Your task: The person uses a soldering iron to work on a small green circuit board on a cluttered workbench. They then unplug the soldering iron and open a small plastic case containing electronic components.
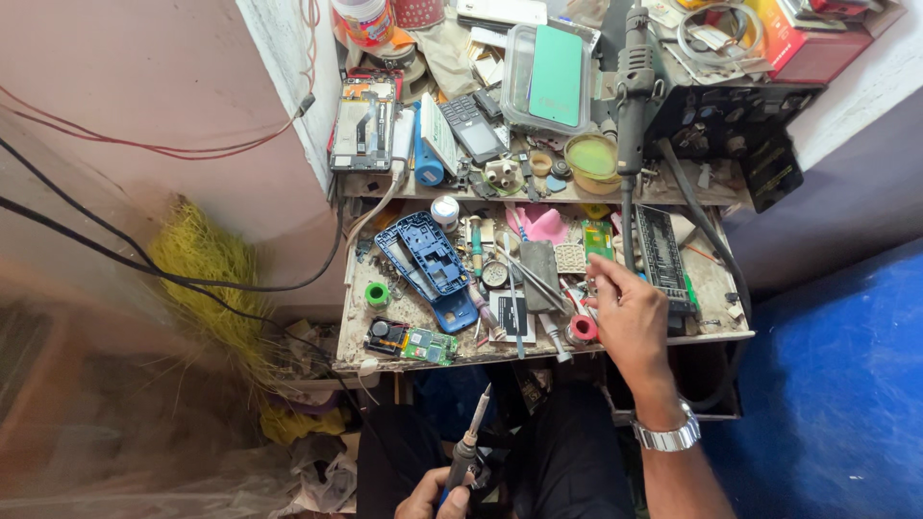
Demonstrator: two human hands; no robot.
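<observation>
Head view: my left hand (435,495) grips a soldering iron (468,444) low over my lap, tip up. My right hand (630,317) reaches onto the cluttered tabletop (716,288), fingers curled near the tweezers (538,279) and red tape roll (582,330); its grasp I cannot tell.

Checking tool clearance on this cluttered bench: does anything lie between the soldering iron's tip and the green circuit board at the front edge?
Nothing visible does. The soldering iron, held in the left hand, points up below the bench edge; the green circuit board lies above it, uncovered.
</observation>
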